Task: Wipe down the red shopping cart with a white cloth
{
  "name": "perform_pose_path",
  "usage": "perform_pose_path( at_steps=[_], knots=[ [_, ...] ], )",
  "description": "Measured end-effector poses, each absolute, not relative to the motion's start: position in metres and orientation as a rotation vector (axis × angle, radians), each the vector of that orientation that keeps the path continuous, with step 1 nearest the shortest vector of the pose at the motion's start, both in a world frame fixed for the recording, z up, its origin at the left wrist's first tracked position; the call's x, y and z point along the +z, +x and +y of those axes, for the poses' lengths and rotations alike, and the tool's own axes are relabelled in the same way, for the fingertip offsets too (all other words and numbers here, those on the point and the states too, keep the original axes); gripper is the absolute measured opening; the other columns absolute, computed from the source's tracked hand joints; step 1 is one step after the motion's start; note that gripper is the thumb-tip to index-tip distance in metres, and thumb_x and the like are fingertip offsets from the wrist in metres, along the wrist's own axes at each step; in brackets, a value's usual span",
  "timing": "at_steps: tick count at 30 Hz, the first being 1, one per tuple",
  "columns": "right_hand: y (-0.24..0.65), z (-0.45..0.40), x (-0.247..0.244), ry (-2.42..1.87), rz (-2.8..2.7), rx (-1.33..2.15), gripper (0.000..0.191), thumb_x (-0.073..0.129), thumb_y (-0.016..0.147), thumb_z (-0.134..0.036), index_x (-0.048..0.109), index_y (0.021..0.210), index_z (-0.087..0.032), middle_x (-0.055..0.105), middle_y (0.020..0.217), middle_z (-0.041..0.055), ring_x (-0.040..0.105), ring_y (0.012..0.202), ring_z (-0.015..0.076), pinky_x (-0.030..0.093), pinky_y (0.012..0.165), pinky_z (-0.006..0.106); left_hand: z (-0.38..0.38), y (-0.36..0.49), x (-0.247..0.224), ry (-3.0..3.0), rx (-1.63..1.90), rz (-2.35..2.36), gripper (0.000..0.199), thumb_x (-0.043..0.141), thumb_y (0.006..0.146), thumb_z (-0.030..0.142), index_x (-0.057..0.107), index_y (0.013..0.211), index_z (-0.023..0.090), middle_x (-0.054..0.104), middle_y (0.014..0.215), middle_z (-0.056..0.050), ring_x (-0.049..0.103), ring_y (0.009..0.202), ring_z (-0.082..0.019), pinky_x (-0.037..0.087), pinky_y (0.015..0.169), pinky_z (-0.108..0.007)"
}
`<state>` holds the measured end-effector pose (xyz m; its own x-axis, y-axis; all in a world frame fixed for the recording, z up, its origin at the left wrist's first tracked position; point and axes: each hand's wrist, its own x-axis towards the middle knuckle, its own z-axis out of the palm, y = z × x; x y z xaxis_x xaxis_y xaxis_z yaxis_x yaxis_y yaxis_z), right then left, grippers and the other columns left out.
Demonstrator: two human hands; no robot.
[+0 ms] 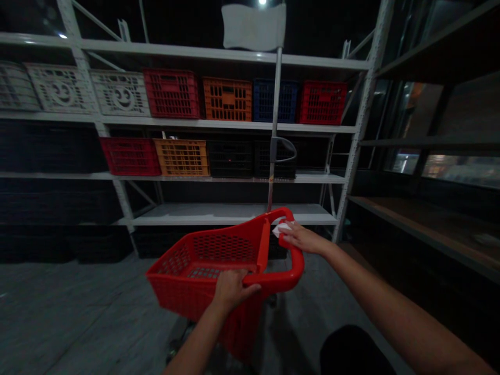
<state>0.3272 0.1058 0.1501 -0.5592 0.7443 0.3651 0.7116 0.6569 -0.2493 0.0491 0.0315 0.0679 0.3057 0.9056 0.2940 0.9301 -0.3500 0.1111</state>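
A white steel shelving rack (230, 124) is filling the view ahead, its upper shelves holding rows of plastic crates (226, 99) in white, red, orange and blue, with black crates (230, 159) standing lower down. A darker shelving unit (429, 141) is running along the right side, and a grey concrete floor (78, 317) is spreading below. A red plastic shopping trolley (203, 271) is standing on the floor, between the person and the rack. A metal pole (275, 130) is rising behind it, directly in line with the rack and topped by a white sign (253, 27). Both arms are reaching forward from the bottom of the view: the left arm (195, 344) is short and steep, and the right arm (390, 297) is stretching out long to the far corner. The left hand (231, 290) is gripping the trolley's near rim (269, 281), its fingers (250, 288) curled over the plastic. The right hand (302, 237) is lying across the far corner, its fingers (288, 229) extended and close together. A white scrap of cloth or paper (282, 228) is sitting at the fingertips; whether it is pinched, I cannot tell.
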Motion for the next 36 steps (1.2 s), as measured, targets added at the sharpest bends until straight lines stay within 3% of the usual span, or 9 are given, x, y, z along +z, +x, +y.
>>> perform_pose_path(
  at_steps=[4, 12, 17, 20, 25, 28, 31, 34, 36],
  knots=[
    [0.318, 0.114, 0.145, -1.346, -2.542, 0.085, 0.061, 0.027, 0.090, -0.052, 0.030, 0.138, -0.015, 0.023, 0.145, 0.0112, 0.010, 0.135, 0.0254, 0.009, 0.109, 0.042, 0.032, 0.044, 0.063, -2.488, -0.511, -1.667, 0.065, 0.031, 0.072, 0.073, 0.065, 0.091, 0.021, 0.068, 0.076, -0.008, 0.063, 0.076, -0.022, 0.041, 0.066, -0.027],
    [0.306, 0.161, 0.165, -1.547, -2.492, 0.167, 0.052, 0.017, 0.094, -0.042, 0.033, 0.137, -0.018, 0.031, 0.142, 0.0062, 0.020, 0.133, 0.0212, 0.014, 0.109, 0.040, 0.032, 0.053, 0.069, -2.438, -0.429, -1.749, 0.066, 0.029, 0.071, 0.075, 0.064, 0.084, 0.021, 0.069, 0.078, -0.007, 0.063, 0.076, -0.022, 0.040, 0.063, -0.026],
    [0.323, 0.087, 0.151, -1.166, -2.609, 0.222, 0.051, 0.024, 0.092, -0.049, 0.028, 0.138, -0.027, 0.023, 0.146, -0.0009, 0.012, 0.135, 0.0197, 0.006, 0.110, 0.041, 0.030, 0.054, 0.069, -2.477, -0.464, -1.740, 0.065, 0.030, 0.070, 0.075, 0.063, 0.081, 0.021, 0.069, 0.079, -0.007, 0.063, 0.077, -0.022, 0.040, 0.063, -0.025],
    [0.335, 0.061, 0.148, -0.927, -2.676, 0.259, 0.044, 0.021, 0.094, -0.043, 0.033, 0.135, -0.032, 0.030, 0.143, -0.0049, 0.013, 0.135, 0.0157, 0.007, 0.111, 0.039, 0.029, 0.051, 0.066, -2.502, -0.460, -1.710, 0.063, 0.030, 0.072, 0.073, 0.062, 0.078, 0.020, 0.068, 0.076, -0.006, 0.063, 0.075, -0.022, 0.040, 0.063, -0.025],
    [0.337, 0.116, 0.149, -0.899, -2.554, 0.308, 0.045, 0.026, 0.093, -0.041, 0.044, 0.130, -0.024, 0.038, 0.139, 0.0022, 0.026, 0.131, 0.0175, 0.012, 0.109, 0.040, 0.030, 0.051, 0.064, -2.504, -0.470, -1.704, 0.064, 0.030, 0.071, 0.074, 0.062, 0.077, 0.019, 0.068, 0.077, -0.007, 0.063, 0.075, -0.022, 0.040, 0.063, -0.025],
    [0.325, 0.166, 0.152, -1.004, -2.389, 0.472, 0.035, 0.040, 0.088, -0.037, 0.061, 0.111, -0.021, 0.054, 0.124, 0.0035, 0.044, 0.118, 0.0178, 0.026, 0.103, 0.035, 0.029, 0.053, 0.066, -2.491, -0.452, -1.733, 0.063, 0.030, 0.072, 0.073, 0.062, 0.076, 0.020, 0.068, 0.078, -0.007, 0.063, 0.076, -0.022, 0.040, 0.064, -0.025],
    [0.312, 0.199, 0.154, -1.115, -2.223, 0.588, 0.023, 0.050, 0.079, -0.031, 0.070, 0.079, -0.019, 0.069, 0.089, 0.0024, 0.059, 0.087, 0.0167, 0.041, 0.085, 0.029, 0.027, 0.056, 0.068, -2.457, -0.412, -1.792, 0.063, 0.030, 0.072, 0.073, 0.062, 0.081, 0.020, 0.069, 0.081, -0.008, 0.063, 0.078, -0.022, 0.041, 0.066, -0.026],
    [0.305, 0.215, 0.151, -1.192, -2.068, 0.567, 0.024, 0.056, 0.071, -0.031, 0.063, 0.053, -0.017, 0.063, 0.056, -0.0001, 0.057, 0.062, 0.0151, 0.044, 0.069, 0.027, 0.026, 0.059, 0.070, -2.417, -0.371, -1.847, 0.064, 0.029, 0.071, 0.074, 0.063, 0.085, 0.021, 0.069, 0.083, -0.008, 0.064, 0.080, -0.023, 0.042, 0.067, -0.028],
    [0.304, 0.219, 0.146, -1.213, -1.927, 0.548, 0.027, 0.056, 0.069, -0.033, 0.059, 0.047, -0.017, 0.058, 0.048, -0.0010, 0.054, 0.057, 0.0147, 0.043, 0.065, 0.026, 0.026, 0.060, 0.070, -2.389, -0.350, -1.882, 0.065, 0.030, 0.070, 0.075, 0.063, 0.085, 0.021, 0.069, 0.083, -0.008, 0.064, 0.081, -0.024, 0.043, 0.067, -0.028]
  ],
)
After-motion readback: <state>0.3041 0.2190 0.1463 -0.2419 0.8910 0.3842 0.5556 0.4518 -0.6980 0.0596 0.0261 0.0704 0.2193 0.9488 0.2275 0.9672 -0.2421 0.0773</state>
